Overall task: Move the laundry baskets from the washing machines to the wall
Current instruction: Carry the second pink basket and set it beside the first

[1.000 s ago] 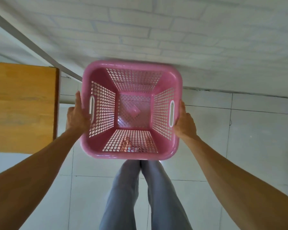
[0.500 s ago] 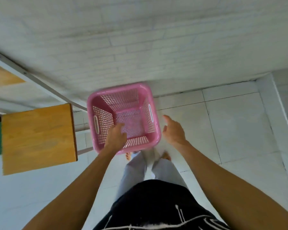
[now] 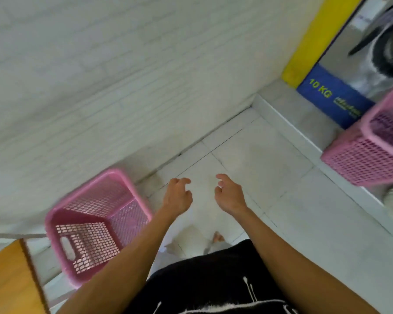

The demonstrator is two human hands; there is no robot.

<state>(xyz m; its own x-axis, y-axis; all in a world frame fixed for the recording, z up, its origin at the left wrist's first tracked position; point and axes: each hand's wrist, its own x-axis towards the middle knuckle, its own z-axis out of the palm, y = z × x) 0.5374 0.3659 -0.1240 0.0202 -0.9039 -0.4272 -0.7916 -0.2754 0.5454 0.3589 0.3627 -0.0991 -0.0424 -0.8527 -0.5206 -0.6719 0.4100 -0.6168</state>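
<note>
An empty pink mesh laundry basket (image 3: 93, 225) stands on the floor at the lower left, against the white brick wall (image 3: 100, 87). My left hand (image 3: 177, 196) hovers just right of it, empty, fingers loosely curled and apart. My right hand (image 3: 230, 193) is beside it over bare tile, also empty with fingers apart. A second pink basket (image 3: 370, 146) sits at the right edge on a raised step in front of a washing machine (image 3: 377, 53); its right part is cut off by the frame.
A wooden table (image 3: 9, 279) fills the lower left corner, next to the near basket. A grey raised step (image 3: 304, 137) runs along the machines at the right. A yellow panel (image 3: 313, 37) and a blue "10 KG" label (image 3: 327, 91) flank the washer. White floor tiles lie ahead.
The basket that both hands carried a second ago now rests by the wall. Both hands have let go and moved right of it. The view has swung right, bringing in the washing machine and second basket.
</note>
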